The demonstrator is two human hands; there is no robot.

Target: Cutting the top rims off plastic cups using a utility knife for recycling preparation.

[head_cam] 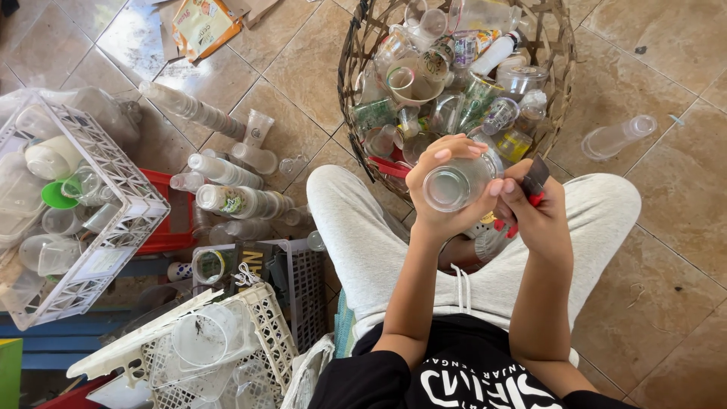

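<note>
My left hand (432, 198) grips a clear plastic cup (455, 184), its open mouth turned toward me, above my knees. My right hand (539, 216) touches the cup's right side with its fingertips and holds a small red-handled cutter (532, 184) with a dark blade end pointing up. Just beyond both hands stands a round woven basket (562, 72) filled with several clear plastic cups and bottles. I sit on the tiled floor in grey trousers.
White plastic crates (129, 198) with cups stand at the left, another crate (257, 318) near my left knee. Stacked clear cups (238, 201) lie on the floor between them. A single stack of cups (617, 136) lies right of the basket. Torn packaging (201, 26) lies at the top.
</note>
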